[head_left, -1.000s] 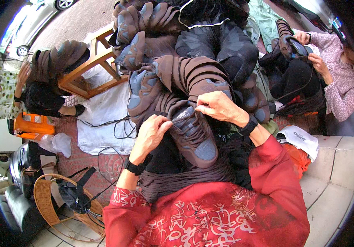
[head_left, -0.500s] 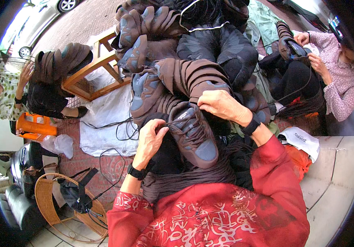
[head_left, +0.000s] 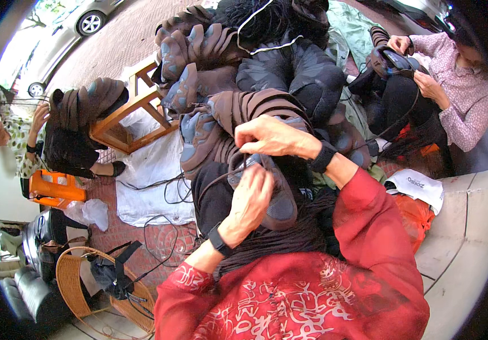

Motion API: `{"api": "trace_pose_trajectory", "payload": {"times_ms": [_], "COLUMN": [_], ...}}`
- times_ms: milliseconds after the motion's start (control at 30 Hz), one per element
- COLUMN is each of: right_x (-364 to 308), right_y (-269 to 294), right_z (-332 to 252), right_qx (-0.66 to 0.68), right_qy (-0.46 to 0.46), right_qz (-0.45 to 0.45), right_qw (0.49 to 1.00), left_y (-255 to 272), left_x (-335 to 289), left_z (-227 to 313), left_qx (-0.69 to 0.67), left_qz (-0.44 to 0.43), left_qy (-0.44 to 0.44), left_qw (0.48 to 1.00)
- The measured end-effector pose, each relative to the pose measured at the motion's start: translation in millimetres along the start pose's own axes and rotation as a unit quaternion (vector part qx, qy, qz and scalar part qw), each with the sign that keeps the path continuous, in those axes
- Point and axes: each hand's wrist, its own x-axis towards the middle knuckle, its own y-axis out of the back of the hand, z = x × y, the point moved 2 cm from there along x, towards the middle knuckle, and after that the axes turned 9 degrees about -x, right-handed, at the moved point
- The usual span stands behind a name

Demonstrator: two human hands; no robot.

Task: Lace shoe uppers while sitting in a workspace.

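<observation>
A brown and grey-blue shoe upper (head_left: 282, 208) lies across my lap, toe toward me. My left hand (head_left: 249, 195) is over its laced opening, fingers curled and pinched on a dark shoelace (head_left: 212, 184) that trails out to the left. Just above, my right hand (head_left: 275, 137) has thumb and forefinger closed on a lace stretched down toward the opening. Both hands hide most of the eyelets and tongue. Beyond them rests a nested stack of brown shoe uppers (head_left: 261, 105). A bundle of dark laces (head_left: 289, 241) lies across my lap.
More uppers (head_left: 178, 51) are heaped behind, around a wooden stool (head_left: 108, 133). On the right a co-worker (head_left: 453, 85) handles another upper; a second person (head_left: 5, 133) sits at left. Near me are a wicker chair (head_left: 74, 283), an orange stool (head_left: 56, 187) and a white cap (head_left: 419, 190).
My left hand has moved right and up from beside the shoe onto its opening. My right hand has shifted left, closer to the left one. The whole view has shifted slightly.
</observation>
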Motion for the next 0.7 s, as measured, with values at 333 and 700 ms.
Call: {"api": "trace_pose_trajectory", "payload": {"times_ms": [333, 700], "right_x": [-3, -77], "right_y": [26, 60], "right_z": [-6, 52], "right_qx": [-0.184, -0.332], "right_qy": [0.079, 0.025], "right_qz": [0.006, -0.007], "right_qw": [0.98, 0.943], "left_y": [-9, 81], "left_x": [22, -36], "left_z": [-10, 29], "left_qx": [0.151, -0.08], "left_qz": [0.009, -0.08], "left_qy": [0.09, 0.238], "left_qw": [0.984, 0.965]}}
